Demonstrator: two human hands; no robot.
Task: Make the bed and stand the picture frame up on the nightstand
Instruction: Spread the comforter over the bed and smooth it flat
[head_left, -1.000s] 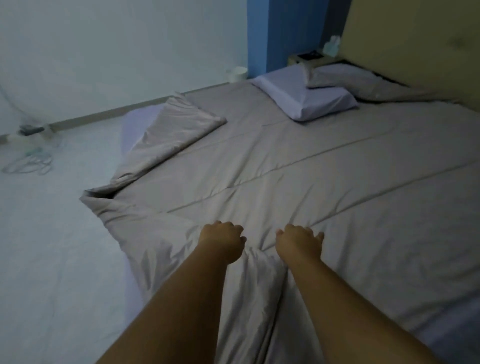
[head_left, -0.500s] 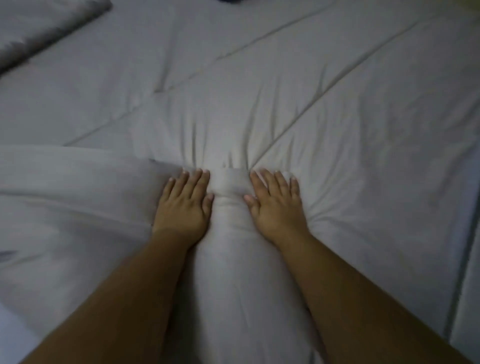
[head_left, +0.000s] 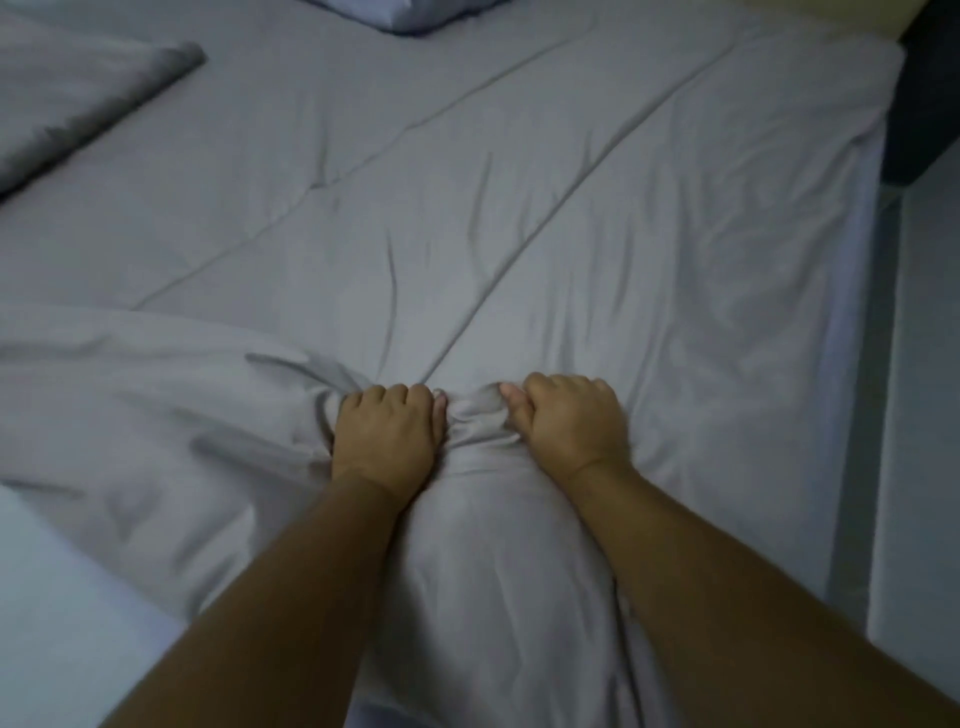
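Note:
A grey duvet (head_left: 519, 218) covers the bed, with long creases running across it. Near its foot edge a ridge of fabric bunches up between my two hands. My left hand (head_left: 384, 434) is closed in a fist on the duvet's left side of that ridge. Gripping the right side, my right hand (head_left: 569, 423) has its fingers curled into the cloth. A folded-back corner of the duvet (head_left: 78, 93) lies at the upper left. Part of a pale pillow (head_left: 415, 13) shows at the top edge. The picture frame and nightstand are out of view.
The pale mattress side (head_left: 852, 364) runs down the right, with light floor (head_left: 924, 415) beyond it. A dark bed-frame corner (head_left: 924, 104) sits at the upper right. Bare pale sheet (head_left: 52, 597) shows at the lower left.
My fingers lay flat on the duvet half a second ago; both hands have now curled shut on the fabric. The view has tipped up slightly, showing the pillow edge and bed's right side.

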